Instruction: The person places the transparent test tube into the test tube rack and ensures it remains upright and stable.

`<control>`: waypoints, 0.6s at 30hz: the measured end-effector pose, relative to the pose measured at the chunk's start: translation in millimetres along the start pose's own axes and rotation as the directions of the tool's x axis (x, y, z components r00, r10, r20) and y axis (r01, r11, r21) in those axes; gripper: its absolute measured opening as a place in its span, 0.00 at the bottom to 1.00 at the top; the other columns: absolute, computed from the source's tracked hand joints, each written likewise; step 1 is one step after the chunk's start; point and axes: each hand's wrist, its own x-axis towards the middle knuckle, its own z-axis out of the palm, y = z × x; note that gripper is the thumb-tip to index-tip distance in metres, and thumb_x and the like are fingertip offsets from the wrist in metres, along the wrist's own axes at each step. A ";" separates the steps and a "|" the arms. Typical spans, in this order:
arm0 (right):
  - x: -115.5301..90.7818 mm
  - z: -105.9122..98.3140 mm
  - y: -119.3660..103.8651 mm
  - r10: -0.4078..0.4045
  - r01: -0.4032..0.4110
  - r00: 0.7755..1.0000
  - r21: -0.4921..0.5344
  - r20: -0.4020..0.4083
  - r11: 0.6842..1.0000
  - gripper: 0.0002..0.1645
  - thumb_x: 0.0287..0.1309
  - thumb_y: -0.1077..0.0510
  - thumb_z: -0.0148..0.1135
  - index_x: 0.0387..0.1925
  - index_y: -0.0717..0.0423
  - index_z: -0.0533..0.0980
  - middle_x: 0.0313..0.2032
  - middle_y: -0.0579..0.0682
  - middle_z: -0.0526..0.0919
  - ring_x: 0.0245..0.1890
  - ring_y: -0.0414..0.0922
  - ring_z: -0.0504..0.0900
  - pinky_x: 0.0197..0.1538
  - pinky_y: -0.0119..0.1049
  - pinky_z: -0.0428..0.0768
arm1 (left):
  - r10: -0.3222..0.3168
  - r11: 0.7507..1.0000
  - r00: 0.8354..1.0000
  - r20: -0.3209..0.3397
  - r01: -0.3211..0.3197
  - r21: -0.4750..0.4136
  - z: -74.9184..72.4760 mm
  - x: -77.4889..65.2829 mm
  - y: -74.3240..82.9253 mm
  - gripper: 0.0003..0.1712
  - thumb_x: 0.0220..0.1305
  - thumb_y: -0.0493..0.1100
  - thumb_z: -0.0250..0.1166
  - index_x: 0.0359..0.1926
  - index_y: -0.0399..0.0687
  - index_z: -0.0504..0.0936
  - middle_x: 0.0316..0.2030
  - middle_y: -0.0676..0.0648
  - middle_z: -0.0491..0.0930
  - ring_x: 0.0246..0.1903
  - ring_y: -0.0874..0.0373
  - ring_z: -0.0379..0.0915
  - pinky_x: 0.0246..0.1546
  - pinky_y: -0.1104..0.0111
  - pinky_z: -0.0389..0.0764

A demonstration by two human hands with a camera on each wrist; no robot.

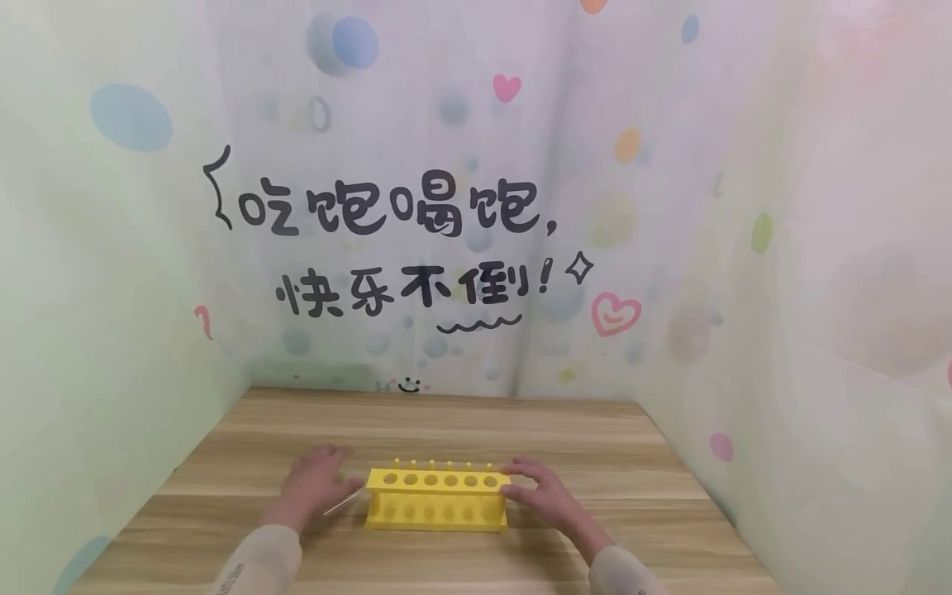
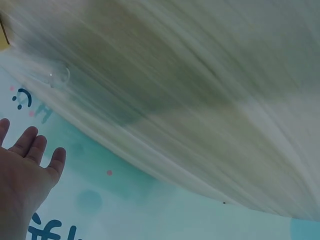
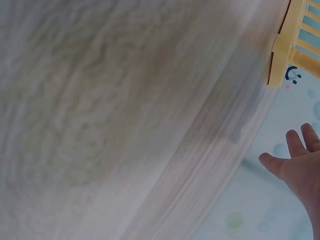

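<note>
A yellow test tube rack [image 1: 437, 524] with a row of round holes and short pegs along its back stands upright on the table. To its left is my left hand [image 1: 318, 483], fingers extended and holding nothing. Beside that hand lies a thin clear tube [image 1: 342, 502], partly hidden by it in the head view; its round glassy end [image 2: 61, 75] shows in the left wrist view. My right hand [image 1: 549, 497] is at the rack's right end with its fingers spread. Whether those fingertips touch the rack I cannot tell. No test tubes stand in the holes.
The wood-grain table [image 1: 595, 438] is bordered by a patterned curtain [image 1: 446, 124] at the back and on both sides. Black lettering [image 1: 402, 285] and coloured dots are printed on it.
</note>
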 end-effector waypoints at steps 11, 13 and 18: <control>1.3 0.6 2.8 0.016 -0.016 1.000 0.018 0.010 1.000 0.21 0.61 0.49 0.67 0.54 0.51 0.81 0.66 0.66 0.68 0.67 0.68 0.63 0.63 0.73 0.58 | -0.020 0.998 1.000 0.024 0.022 -0.063 15.2 4.7 7.1 0.31 0.62 0.43 0.66 0.64 0.37 0.73 0.62 0.30 0.71 0.63 0.30 0.63 0.63 0.34 0.58; 1.6 0.8 3.3 0.018 -0.018 1.000 0.017 0.008 1.000 0.21 0.61 0.49 0.67 0.54 0.51 0.81 0.66 0.66 0.69 0.67 0.68 0.63 0.63 0.73 0.58 | -0.027 0.998 0.999 0.023 0.028 -0.063 19.1 6.3 6.3 0.30 0.62 0.42 0.65 0.64 0.37 0.73 0.61 0.31 0.73 0.63 0.30 0.63 0.62 0.33 0.58; 2.1 1.4 4.3 0.025 -0.025 1.000 0.026 -0.001 0.999 0.21 0.61 0.51 0.67 0.55 0.51 0.80 0.66 0.66 0.69 0.67 0.68 0.63 0.63 0.73 0.57 | -0.009 0.999 1.000 0.008 0.009 -0.051 26.8 9.8 3.4 0.28 0.61 0.40 0.65 0.62 0.37 0.75 0.59 0.32 0.75 0.61 0.31 0.66 0.60 0.33 0.62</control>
